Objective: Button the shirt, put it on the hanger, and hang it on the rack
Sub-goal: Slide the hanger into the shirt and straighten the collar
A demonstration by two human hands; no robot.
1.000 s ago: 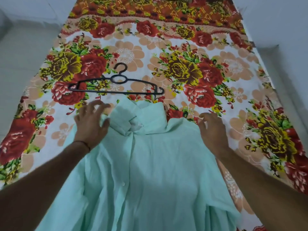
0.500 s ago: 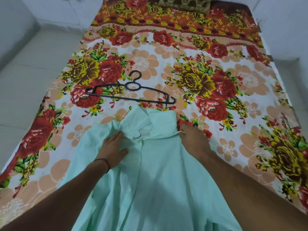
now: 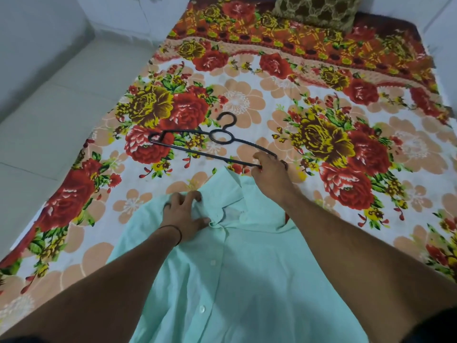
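A mint-green shirt (image 3: 247,268) lies flat on the bed with its collar toward the far side and its front placket closed, white buttons showing down the middle. My left hand (image 3: 184,216) rests on the shirt's left shoulder beside the collar, fingers spread. A black hanger (image 3: 210,144) lies on the bedsheet just beyond the collar, hook pointing away. My right hand (image 3: 269,172) has reached over the collar and grips the hanger's right end, fingers curled round the bar.
A floral bedsheet (image 3: 346,194) in red, yellow and peach covers the bed. A brown patterned pillow (image 3: 314,11) lies at the head. Pale floor tiles (image 3: 49,120) run along the left side; white walls close in behind and at the right.
My right hand left the shirt's right shoulder and moved forward to take hold of the hanger's right end. My left hand stayed on the left shoulder, shifting slightly toward the collar.
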